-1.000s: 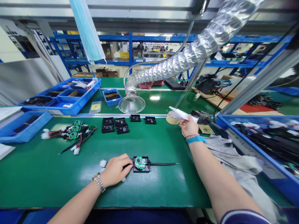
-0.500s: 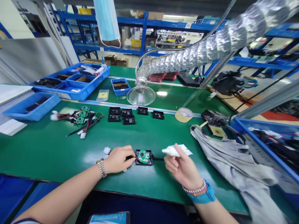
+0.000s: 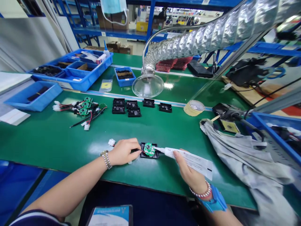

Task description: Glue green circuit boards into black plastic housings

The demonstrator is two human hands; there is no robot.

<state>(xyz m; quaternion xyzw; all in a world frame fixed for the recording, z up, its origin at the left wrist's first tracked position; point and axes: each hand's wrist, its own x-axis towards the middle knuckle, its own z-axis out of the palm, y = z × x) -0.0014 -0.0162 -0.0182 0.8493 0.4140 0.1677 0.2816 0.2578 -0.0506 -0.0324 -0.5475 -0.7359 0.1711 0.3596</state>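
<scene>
A small black plastic case (image 3: 150, 156) lies on the green bench, with a round green circuit board (image 3: 148, 150) seated in it. My left hand (image 3: 124, 152) is closed at the case's left end, its fingertips pinching a black cable (image 3: 134, 151) from which thin wires run to the board. A white connector (image 3: 111, 142) sits behind that hand. In my right hand (image 3: 191, 177) is a white squeeze tube (image 3: 195, 163) with a narrow nozzle. The nozzle tip points left and reaches the board's right edge; whether it touches cannot be made out.
Several black cases (image 3: 134, 112) stand behind the work. Wired circuit boards (image 3: 84, 111) lie to the left, near blue bins (image 3: 35, 106). An extraction hood (image 3: 148, 89) hangs over the bench. A tape roll (image 3: 194, 108) and grey cloth (image 3: 225, 147) are at right.
My right hand has swung the tube's nozzle left and down onto the board area, the tube's label side now showing. My left hand stays at the case. The whole view has shifted slightly.
</scene>
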